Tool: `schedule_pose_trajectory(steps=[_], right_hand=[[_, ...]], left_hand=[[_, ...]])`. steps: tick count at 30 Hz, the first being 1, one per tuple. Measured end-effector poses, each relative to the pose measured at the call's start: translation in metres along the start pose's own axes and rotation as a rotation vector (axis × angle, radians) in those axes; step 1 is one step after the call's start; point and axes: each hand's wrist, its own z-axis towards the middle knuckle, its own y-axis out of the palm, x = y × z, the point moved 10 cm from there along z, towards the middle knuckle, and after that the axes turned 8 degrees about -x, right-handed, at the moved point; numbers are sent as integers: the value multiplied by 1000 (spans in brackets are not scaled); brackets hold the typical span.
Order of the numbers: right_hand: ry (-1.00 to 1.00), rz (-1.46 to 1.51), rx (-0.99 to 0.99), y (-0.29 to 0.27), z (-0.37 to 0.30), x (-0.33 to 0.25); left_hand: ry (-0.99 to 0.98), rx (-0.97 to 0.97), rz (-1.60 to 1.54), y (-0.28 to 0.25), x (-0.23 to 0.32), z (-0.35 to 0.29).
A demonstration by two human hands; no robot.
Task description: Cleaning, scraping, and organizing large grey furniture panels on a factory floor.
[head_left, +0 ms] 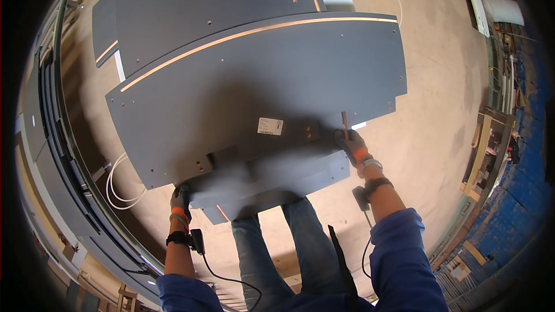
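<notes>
A person stands over a large dark grey flat wooden panel (260, 75) with pale raw edges and small drilled holes, which fills the middle of the frame and lies across a second grey panel (202, 0) of the same kind in the upper part. The left hand (180, 199), in a grey glove with an orange cuff, grips the panel's lower left corner, fingers curled under the edge so that only the back of the glove shows. The right hand (351, 143), gloved the same way, holds the panel's lower right edge, fingers closed around the rim just below a short brown wooden stick (344, 125) that stands up beside them; whether the fingers pinch the stick itself I cannot tell. A small white label (270, 126) sits near the panel's lower middle. Under the panel, a smaller grey board piece (272, 182) juts out toward the person's blue-jeaned legs (277, 248). Both wrists carry black straps with small black devices and trailing cables. A coil of white cable (118, 188) lies on the bare concrete floor (439, 92) at the lower left, beside long dark grey rails (55, 133) curving along the left rim.
</notes>
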Motion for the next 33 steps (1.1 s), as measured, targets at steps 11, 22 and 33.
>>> schedule_pose_trajectory(steps=[11,22,33], right_hand=[[-52,-6,107,-8,29,47],[23,151,342,59,-75,77],[-156,-248,24,73,-38,34]], left_hand=[[10,-85,-57,17,-4,16],[140,266,-27,-39,-114,-32],[199,292,363,43,-25,-50]])
